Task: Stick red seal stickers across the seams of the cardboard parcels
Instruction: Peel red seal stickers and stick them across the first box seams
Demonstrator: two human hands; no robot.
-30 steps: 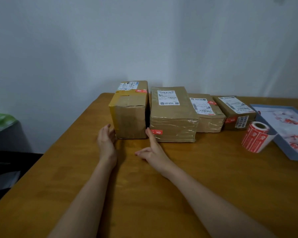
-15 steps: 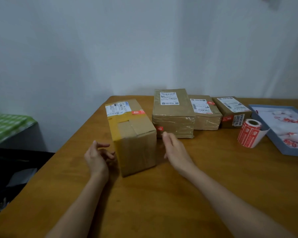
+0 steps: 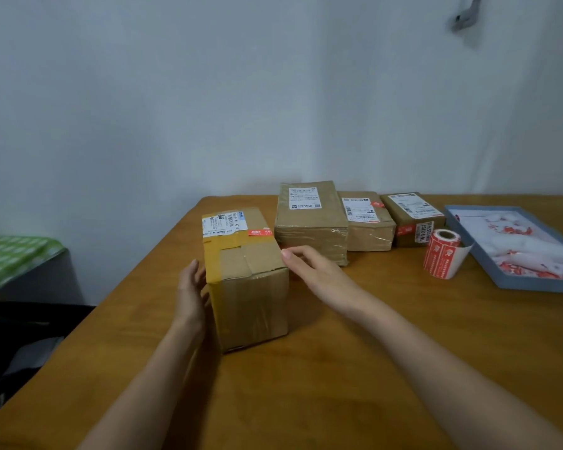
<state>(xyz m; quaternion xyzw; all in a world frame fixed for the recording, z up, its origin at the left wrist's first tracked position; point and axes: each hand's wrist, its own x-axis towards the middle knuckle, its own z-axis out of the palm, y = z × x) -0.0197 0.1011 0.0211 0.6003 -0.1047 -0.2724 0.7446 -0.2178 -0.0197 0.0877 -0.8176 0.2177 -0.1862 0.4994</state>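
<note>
A tall cardboard parcel [image 3: 251, 287] with yellow tape, a white label and a red seal sticker [image 3: 260, 232] on top stands near me on the wooden table [image 3: 338, 368]. My left hand [image 3: 190, 290] lies flat against its left side, fingers straight. My right hand [image 3: 319, 271] is at its upper right edge, fingers relaxed, touching the corner. Three more parcels stand in a row behind: a wide taped one [image 3: 311, 219], a middle one [image 3: 366, 222] and a small one [image 3: 410, 216], each with red stickers. A roll of red seal stickers [image 3: 442, 253] stands to the right.
A blue tray [image 3: 533, 284] with white and red backing scraps lies at the right edge. A green-patterned surface [image 3: 10, 258] sits lower on the left beyond the table. A white wall rises behind the table.
The tall parcel was pulled out of the back row toward me and turned. Both hands came with it and now sit on its two sides.
</note>
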